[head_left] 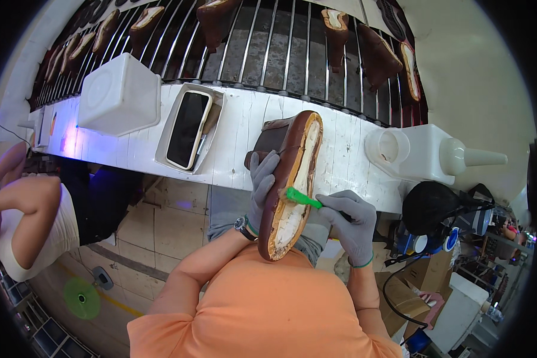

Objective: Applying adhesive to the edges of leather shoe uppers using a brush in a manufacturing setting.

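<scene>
A dark brown leather shoe upper (274, 216) is held up with its underside facing me, a whitish middle inside a yellowish-tan rim. My left hand (262, 182), in a grey glove, grips it from its left side, fingers wrapped over the leather. In my gloved right hand (353, 222) is a green-handled brush (303, 197), pinched between the fingers. The brush's head end touches the tan rim on the left side of the underside; its bristles are hardly visible.
Beyond the white bench (238, 143) runs a metal roller conveyor (262, 48) carrying several similar shoe uppers. On the bench stand a white container (116, 95), an open box with a phone (188, 128), and a white jug (426, 152) with a cup (392, 146). Another person (36, 221) is at left.
</scene>
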`<act>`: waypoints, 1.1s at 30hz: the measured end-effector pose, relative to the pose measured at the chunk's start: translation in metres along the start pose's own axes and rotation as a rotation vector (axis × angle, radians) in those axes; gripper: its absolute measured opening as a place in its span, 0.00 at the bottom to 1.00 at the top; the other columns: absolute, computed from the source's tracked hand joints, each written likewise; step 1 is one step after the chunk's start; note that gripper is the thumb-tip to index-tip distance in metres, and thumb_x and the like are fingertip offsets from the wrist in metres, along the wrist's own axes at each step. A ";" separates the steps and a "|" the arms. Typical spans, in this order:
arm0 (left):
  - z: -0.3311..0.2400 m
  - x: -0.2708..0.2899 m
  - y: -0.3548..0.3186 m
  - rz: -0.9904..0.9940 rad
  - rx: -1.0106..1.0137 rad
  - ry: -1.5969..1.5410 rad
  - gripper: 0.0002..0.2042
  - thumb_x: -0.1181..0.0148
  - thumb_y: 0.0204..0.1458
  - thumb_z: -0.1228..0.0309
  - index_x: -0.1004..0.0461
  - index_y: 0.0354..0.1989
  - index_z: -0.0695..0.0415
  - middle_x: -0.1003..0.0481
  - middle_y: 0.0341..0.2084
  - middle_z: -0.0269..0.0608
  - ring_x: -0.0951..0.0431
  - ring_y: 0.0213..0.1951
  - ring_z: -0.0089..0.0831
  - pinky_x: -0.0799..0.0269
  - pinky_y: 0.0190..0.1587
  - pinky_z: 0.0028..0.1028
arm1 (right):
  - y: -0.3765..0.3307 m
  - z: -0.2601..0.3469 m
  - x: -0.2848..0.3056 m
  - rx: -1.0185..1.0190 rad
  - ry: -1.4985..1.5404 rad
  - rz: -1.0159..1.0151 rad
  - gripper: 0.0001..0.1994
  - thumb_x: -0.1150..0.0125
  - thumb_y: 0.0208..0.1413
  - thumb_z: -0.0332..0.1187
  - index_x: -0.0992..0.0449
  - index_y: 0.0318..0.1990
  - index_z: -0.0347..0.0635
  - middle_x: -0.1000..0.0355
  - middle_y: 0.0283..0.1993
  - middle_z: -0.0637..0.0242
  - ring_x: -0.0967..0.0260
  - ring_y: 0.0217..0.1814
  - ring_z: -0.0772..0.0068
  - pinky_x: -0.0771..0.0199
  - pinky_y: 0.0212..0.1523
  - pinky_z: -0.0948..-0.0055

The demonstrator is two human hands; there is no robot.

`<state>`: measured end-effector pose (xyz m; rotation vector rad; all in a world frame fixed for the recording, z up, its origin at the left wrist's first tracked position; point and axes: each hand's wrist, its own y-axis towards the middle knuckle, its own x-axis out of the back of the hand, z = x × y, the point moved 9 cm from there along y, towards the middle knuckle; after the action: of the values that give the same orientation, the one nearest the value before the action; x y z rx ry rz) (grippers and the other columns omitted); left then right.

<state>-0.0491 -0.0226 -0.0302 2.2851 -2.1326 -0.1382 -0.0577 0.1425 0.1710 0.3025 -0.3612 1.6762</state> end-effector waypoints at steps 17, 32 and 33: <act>-0.119 -0.007 0.000 -0.180 -0.799 0.363 0.33 0.35 0.52 0.72 0.49 0.63 0.50 0.39 0.63 0.52 0.36 0.64 0.53 0.61 0.69 0.63 | 0.053 -0.069 0.021 -0.176 -0.060 -0.225 0.09 0.32 0.53 0.30 0.16 0.41 0.38 0.25 0.28 0.70 0.41 0.24 0.86 0.41 0.26 0.80; -0.115 -0.007 -0.001 -0.113 -0.794 0.423 0.30 0.36 0.52 0.73 0.46 0.61 0.52 0.37 0.61 0.51 0.34 0.63 0.53 0.60 0.69 0.64 | 0.048 -0.074 0.034 -0.201 -0.081 -0.065 0.08 0.31 0.51 0.32 0.15 0.37 0.38 0.29 0.23 0.75 0.47 0.23 0.89 0.48 0.23 0.80; -0.116 -0.008 -0.001 -0.128 -0.809 0.430 0.30 0.36 0.52 0.73 0.46 0.61 0.52 0.37 0.61 0.52 0.34 0.63 0.53 0.60 0.69 0.64 | 0.054 -0.080 0.038 -0.226 -0.081 -0.124 0.09 0.31 0.52 0.33 0.15 0.38 0.39 0.28 0.23 0.74 0.45 0.23 0.88 0.46 0.24 0.80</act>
<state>-0.0405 -0.0202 0.0855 1.7528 -1.3630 -0.3859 -0.1161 0.2033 0.1094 0.2202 -0.5766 1.4888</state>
